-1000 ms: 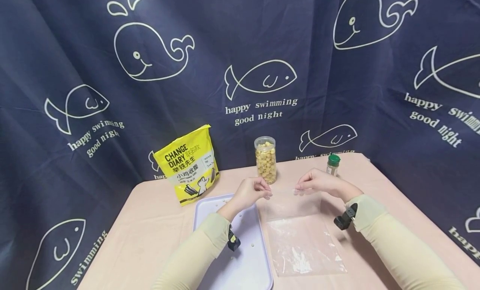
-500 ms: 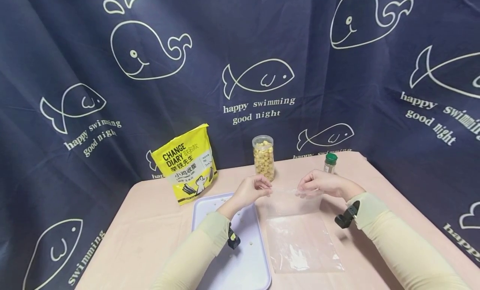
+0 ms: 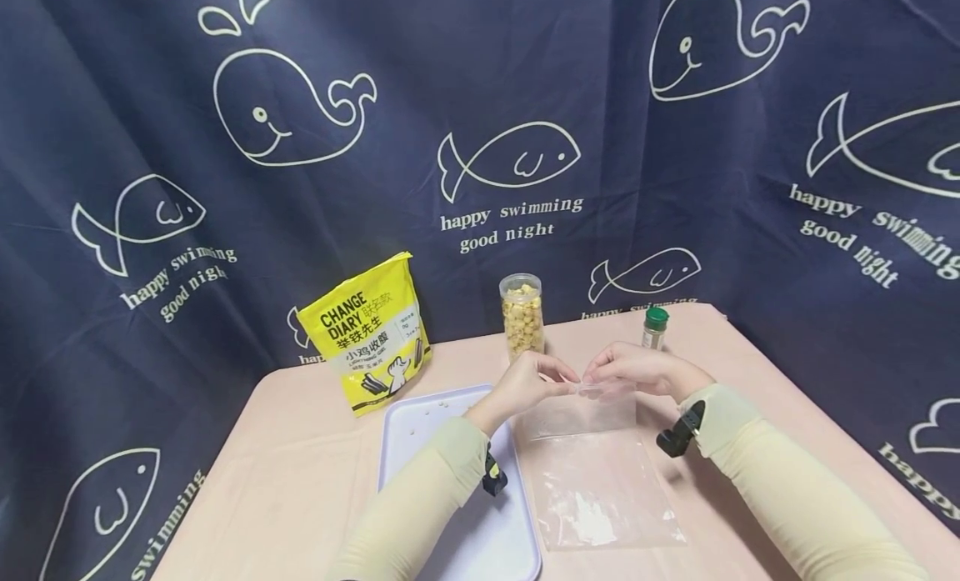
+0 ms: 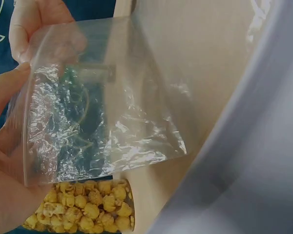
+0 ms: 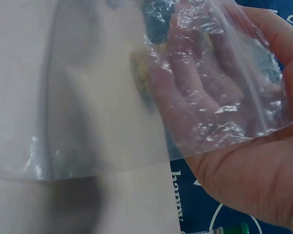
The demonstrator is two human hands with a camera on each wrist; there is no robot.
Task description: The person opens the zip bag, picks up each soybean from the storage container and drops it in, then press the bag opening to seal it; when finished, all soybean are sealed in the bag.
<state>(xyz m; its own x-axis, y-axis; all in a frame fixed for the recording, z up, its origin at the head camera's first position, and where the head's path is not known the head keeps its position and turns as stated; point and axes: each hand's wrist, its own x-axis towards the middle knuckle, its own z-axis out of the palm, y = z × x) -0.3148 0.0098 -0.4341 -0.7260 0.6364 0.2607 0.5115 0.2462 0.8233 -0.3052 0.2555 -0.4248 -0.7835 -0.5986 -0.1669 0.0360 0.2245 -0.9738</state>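
Note:
A clear plastic zip bag (image 3: 600,498) hangs from both hands, its lower part reaching down over the tabletop beside the tray. My left hand (image 3: 531,383) pinches the bag's top edge near its middle, thumb and finger together. Right beside it, my right hand (image 3: 636,369) pinches the same edge, the fingertips of both hands almost meeting. In the left wrist view the zip strip runs along the bag (image 4: 107,112) between the left fingers and the right hand (image 4: 44,29). Through the film in the right wrist view, the right hand's fingers (image 5: 190,83) show behind the bag.
A lilac tray (image 3: 525,514) with a few small crumbs lies left of the bag. Behind the hands stand a clear jar of popcorn (image 3: 522,324) and a small green-capped shaker (image 3: 654,327). A yellow snack bag (image 3: 371,335) stands at the back left, before a dark blue curtain (image 3: 375,222).
My left hand has slid rightward along the bag's top edge until its fingertips come close to the right hand's. The right hand stays near its place, and the head view has shifted slightly.

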